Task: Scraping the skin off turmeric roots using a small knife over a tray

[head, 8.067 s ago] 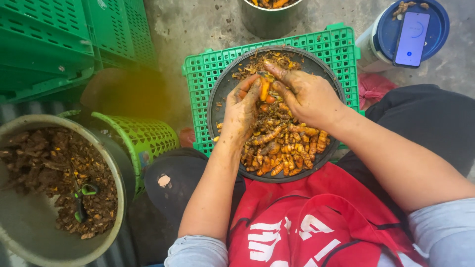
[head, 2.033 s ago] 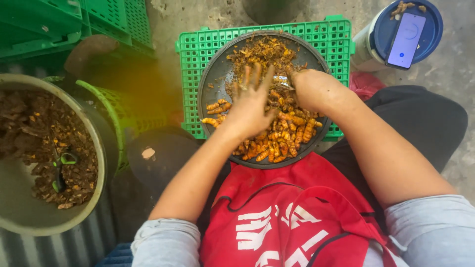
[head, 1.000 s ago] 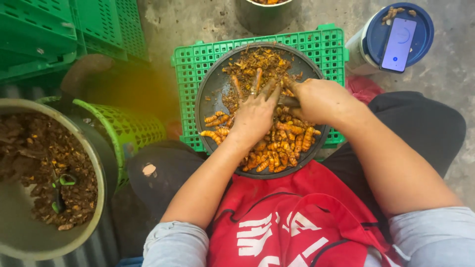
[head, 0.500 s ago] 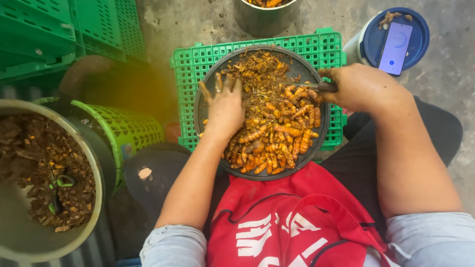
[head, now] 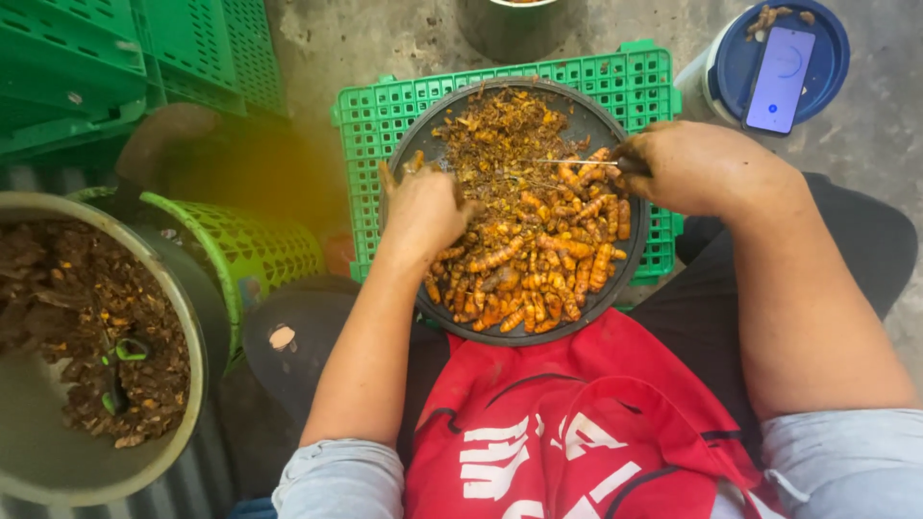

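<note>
Since the earlier frame, the right hand (head: 707,168) is drawn to the round pan's (head: 596,120) right rim, closed on a thin blade (head: 577,161); the left hand (head: 423,207), loosely curled, is pressed on the orange roots (head: 538,259) inside. Peelings are held in the grey tub (head: 58,461).

Pan (head: 437,159) on crate (head: 370,135); roots (head: 538,259) in pan; bucket (head: 58,461) left; phone (head: 779,65) far right.

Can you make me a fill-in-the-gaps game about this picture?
1. The round tray of orange roots sits on a ____ crate.
2. The right hand holds a thin ____.
3. The left hand rests on the ____.
4. The phone lies on a ____ lid.

Missing words: green; knife; roots; blue
</note>
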